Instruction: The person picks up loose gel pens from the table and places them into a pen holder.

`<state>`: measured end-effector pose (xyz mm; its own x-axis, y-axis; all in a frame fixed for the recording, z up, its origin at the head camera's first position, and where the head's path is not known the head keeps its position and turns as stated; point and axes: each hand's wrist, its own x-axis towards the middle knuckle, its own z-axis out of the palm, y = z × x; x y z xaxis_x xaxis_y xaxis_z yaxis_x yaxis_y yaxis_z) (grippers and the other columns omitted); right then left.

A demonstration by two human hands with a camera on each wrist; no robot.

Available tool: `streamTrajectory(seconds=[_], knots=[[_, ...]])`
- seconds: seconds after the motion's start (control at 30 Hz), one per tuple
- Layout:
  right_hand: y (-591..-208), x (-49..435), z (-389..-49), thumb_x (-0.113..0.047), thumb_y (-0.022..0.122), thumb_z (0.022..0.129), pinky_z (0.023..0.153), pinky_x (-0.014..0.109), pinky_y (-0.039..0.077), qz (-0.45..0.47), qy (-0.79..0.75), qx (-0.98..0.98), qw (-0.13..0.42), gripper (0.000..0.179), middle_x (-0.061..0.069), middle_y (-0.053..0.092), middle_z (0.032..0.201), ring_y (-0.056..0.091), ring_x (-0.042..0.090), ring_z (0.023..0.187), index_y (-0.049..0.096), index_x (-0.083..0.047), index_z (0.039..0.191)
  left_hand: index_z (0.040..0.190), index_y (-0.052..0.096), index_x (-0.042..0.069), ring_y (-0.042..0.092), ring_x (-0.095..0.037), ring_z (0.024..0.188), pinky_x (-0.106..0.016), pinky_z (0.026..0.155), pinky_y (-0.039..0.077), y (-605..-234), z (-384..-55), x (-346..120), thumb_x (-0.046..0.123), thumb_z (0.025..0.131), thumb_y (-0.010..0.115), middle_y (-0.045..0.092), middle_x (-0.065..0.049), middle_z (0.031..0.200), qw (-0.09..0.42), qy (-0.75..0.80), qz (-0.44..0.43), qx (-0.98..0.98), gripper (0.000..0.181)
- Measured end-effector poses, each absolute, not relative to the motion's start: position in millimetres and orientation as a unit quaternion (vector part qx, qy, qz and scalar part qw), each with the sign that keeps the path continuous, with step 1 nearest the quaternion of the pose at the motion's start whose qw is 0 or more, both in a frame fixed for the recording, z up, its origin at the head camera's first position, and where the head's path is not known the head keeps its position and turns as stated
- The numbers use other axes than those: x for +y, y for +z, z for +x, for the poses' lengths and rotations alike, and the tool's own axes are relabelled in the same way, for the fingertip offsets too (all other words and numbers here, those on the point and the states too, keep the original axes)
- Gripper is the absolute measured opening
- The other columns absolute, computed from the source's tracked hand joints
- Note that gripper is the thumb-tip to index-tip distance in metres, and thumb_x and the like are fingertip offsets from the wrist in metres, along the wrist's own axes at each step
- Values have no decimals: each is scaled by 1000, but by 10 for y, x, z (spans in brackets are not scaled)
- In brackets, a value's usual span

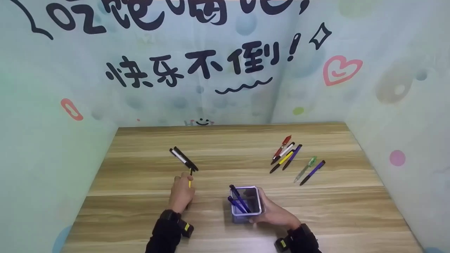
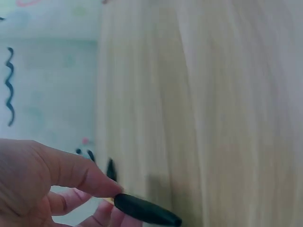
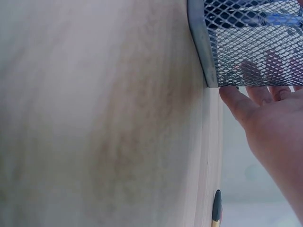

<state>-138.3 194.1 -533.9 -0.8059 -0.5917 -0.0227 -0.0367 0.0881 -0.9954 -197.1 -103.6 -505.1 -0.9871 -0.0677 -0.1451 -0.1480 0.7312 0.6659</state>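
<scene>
Pinched between the thumb and fingers of my left hand is a yellow pen with a black grip, seen close up in the left wrist view. Just beyond that hand lie a white-and-black pen and a black pen, side by side. My right hand holds a square mesh pen holder from its right side. Two blue pens lean inside the holder. In the right wrist view, fingers show through the mesh wall.
On the right of the wooden table lie a red pen, a white-and-black pen, another yellow pen, a purple pen, a green pen and a blue pen. Printed cloth walls border the table.
</scene>
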Motion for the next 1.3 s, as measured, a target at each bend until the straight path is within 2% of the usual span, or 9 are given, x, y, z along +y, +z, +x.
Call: streamTrajectory(seconds=[0.27, 0.43, 0.6, 0.7, 0.77, 0.87, 0.93, 1.17, 1.3], knots=[[-5357, 1945, -1397, 8, 71, 67, 104, 55, 33, -228, -641, 699, 220, 92, 23, 40, 136, 46, 40, 118, 17, -6, 141, 106, 55, 4, 55, -21, 84, -30, 71, 48, -4719, -1802, -809, -8, 75, 59, 54, -14, 104, -38, 479, 3, 877, 33], [-5362, 1953, -1402, 4, 72, 68, 108, 60, 23, -232, -634, 706, 216, 92, 21, 40, 138, 42, 38, 123, 17, -10, 141, 107, 53, 3, 58, -20, 84, -26, 73, 53, -4499, -1684, -668, -9, 76, 58, 54, -14, 107, -62, 561, 34, 824, 33], [-5363, 1956, -1405, 6, 71, 68, 109, 60, 22, -230, -638, 702, 218, 93, 22, 39, 138, 42, 39, 123, 17, -11, 141, 107, 51, 0, 59, -24, 89, -24, 74, 55, -4345, -1570, -544, -11, 76, 58, 54, -15, 108, -87, 614, 78, 781, 33], [-5354, 1950, -1400, 7, 70, 68, 108, 56, 26, -228, -643, 698, 220, 92, 23, 39, 138, 43, 38, 123, 17, -10, 141, 107, 49, -2, 59, -27, 93, -25, 76, 55, -4290, -1510, -469, -12, 76, 58, 54, -16, 108, -101, 643, 107, 752, 34], [-5346, 1944, -1393, 9, 69, 68, 103, 53, 36, -225, -649, 690, 227, 92, 24, 39, 137, 47, 36, 118, 16, -10, 141, 106, 47, -3, 58, -27, 95, -26, 78, 55, -4276, -1476, -421, -13, 77, 59, 53, -17, 107, -108, 658, 126, 735, 33], [-5335, 1937, -1378, 9, 68, 70, 84, 49, 52, -216, -662, 676, 242, 90, 29, 41, 131, 59, 33, 99, 16, -10, 141, 106, 42, -5, 57, -29, 97, -27, 79, 55, -4290, -1443, -356, -13, 78, 59, 51, -18, 107, -107, 675, 150, 714, 34], [-5330, 1934, -1373, 10, 67, 70, 71, 48, 56, -208, -670, 666, 253, 89, 31, 42, 127, 63, 30, 86, 15, -11, 140, 107, 39, -5, 57, -28, 97, -28, 80, 55, -4327, -1431, -320, -13, 78, 59, 50, -19, 107, -99, 680, 159, 709, 36], [-5335, 1936, -1372, 11, 66, 72, 65, 54, 55, -198, -678, 656, 266, 89, 30, 44, 123, 64, 30, 76, 15, -14, 141, 124, 34, -1, 57, -25, 96, -27, 80, 55, -4535, -1422, -251, -11, 79, 61, 53, -19, 108, -66, 671, 151, 723, 54], [-5342, 1936, -1367, 12, 65, 71, 65, 49, 56, -199, -683, 651, 265, 89, 31, 44, 123, 64, 27, 77, 15, -14, 141, 120, 43, -1, 59, -27, 94, -26, 80, 55, -4633, -1412, -233, -10, 80, 61, 55, -17, 103, -62, 656, 168, 734, 45]])
